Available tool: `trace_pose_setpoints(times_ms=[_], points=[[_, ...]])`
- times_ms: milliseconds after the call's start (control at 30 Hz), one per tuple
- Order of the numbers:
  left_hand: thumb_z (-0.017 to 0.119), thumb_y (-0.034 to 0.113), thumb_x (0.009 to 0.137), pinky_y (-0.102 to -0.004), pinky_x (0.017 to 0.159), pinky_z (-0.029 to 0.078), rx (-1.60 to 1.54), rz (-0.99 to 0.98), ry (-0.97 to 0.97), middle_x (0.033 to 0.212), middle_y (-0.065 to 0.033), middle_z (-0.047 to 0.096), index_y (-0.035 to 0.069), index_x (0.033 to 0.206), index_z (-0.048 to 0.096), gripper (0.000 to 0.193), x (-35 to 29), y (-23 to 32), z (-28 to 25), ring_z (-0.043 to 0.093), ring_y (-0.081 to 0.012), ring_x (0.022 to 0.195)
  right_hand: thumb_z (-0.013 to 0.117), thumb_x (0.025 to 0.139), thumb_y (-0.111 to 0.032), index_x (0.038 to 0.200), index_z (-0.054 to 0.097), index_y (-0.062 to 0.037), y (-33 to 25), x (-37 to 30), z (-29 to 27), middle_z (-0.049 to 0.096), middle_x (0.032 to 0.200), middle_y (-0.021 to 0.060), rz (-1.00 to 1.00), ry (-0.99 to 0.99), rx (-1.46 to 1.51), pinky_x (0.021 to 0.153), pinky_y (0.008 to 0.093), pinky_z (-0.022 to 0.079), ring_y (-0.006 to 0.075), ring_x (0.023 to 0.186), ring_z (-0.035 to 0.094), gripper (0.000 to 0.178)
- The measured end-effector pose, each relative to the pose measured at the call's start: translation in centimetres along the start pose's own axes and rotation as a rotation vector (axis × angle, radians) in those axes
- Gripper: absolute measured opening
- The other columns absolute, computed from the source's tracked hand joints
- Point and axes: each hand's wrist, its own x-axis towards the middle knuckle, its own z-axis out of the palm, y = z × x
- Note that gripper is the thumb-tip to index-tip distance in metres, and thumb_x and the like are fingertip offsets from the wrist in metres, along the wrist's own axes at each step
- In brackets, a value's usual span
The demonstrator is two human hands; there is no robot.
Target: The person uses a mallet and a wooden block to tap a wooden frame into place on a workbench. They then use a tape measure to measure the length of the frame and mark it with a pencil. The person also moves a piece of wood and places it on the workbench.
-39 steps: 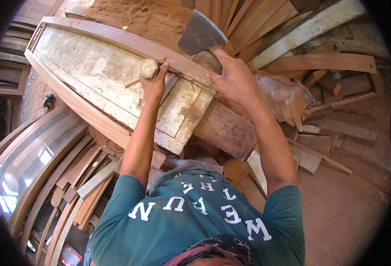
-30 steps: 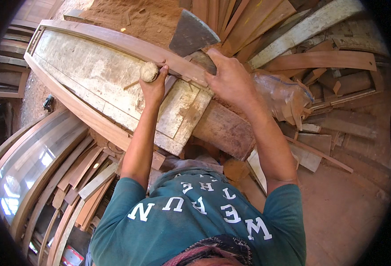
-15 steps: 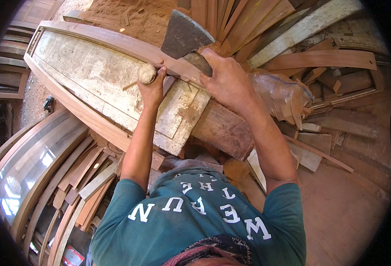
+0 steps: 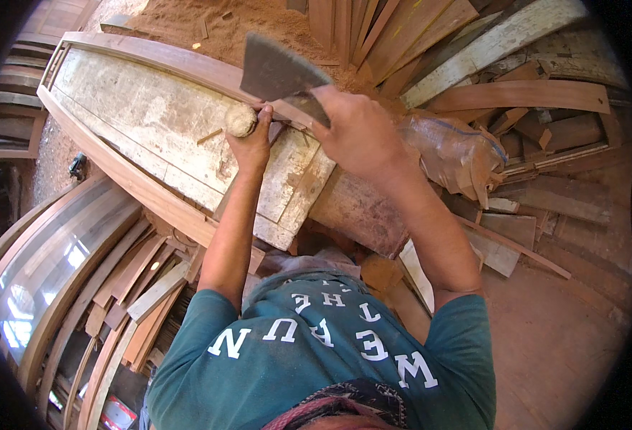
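My right hand [image 4: 362, 129] is closed around a hatchet [image 4: 276, 68] close to its broad, dark metal head. The hatchet is smeared by motion and hangs just above the far rail of a curved wooden frame [image 4: 165, 56]. To its near left, my left hand [image 4: 250, 143] grips an upright wooden tool handle [image 4: 241, 120] with a round, pale, battered end. Whatever lies below that handle is hidden by my hand. The hand stands at the inner side of the far rail, over a worn whitish board [image 4: 137, 107] of the workbench.
A brown wooden block [image 4: 362, 208] adjoins the board on the right. Stacked planks [image 4: 416, 29] and a plastic-wrapped bundle [image 4: 452, 154] lie to the far right. Curved frames, one with a clear shiny panel [image 4: 36, 276], and offcuts fill the left. Sawdust [image 4: 180, 29] covers the ground beyond.
The hatchet in my right hand has swung left and slightly away, nearer the round handle end. My left hand and the handle have shifted slightly to the right.
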Motion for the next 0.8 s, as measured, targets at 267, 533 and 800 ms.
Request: trace_pose_setpoints(times_ms=[267, 533, 800], points=[[0.077, -0.003, 0.083, -0.0319, 0.085, 0.057, -0.060, -0.049, -0.066, 0.107, -0.0104, 0.074, 0.000, 0.108, 0.069, 0.026, 0.1, -1.4, 1.3, 0.070, -0.0173, 0.095, 0.062, 0.090, -0.008, 0.103, 0.052, -0.0015, 1.5, -0.2, 3.6, 0.069, 0.090, 0.0241, -0.041, -0.159, -0.231, 0.074, 0.0540, 0.055, 0.0431, 0.087, 0.069, 0.018], [0.078, 0.004, 0.085, -0.0310, 0.082, 0.056, 0.180, -0.095, -0.229, 0.100, -0.0076, 0.075, 0.001, 0.106, 0.072, 0.022, 2.8, 0.5, -1.0, 0.070, -0.0154, 0.092, 0.066, 0.090, -0.013, 0.107, 0.053, -0.0040, 1.6, 0.8, 4.0, 0.069, 0.092, 0.0253, 0.102, -0.129, -0.224, 0.078, 0.0567, 0.053, 0.0458, 0.092, 0.068, 0.024], [0.080, 0.009, 0.088, -0.0303, 0.082, 0.056, 0.095, -0.062, -0.130, 0.103, -0.0119, 0.077, -0.002, 0.094, 0.072, 0.015, 5.7, 1.7, -4.5, 0.070, -0.0137, 0.088, 0.065, 0.088, -0.014, 0.112, 0.056, -0.0042, 2.0, -0.1, 1.6, 0.069, 0.098, 0.0291, 0.260, -0.081, -0.106, 0.086, 0.0598, 0.050, 0.0500, 0.099, 0.065, 0.027]])
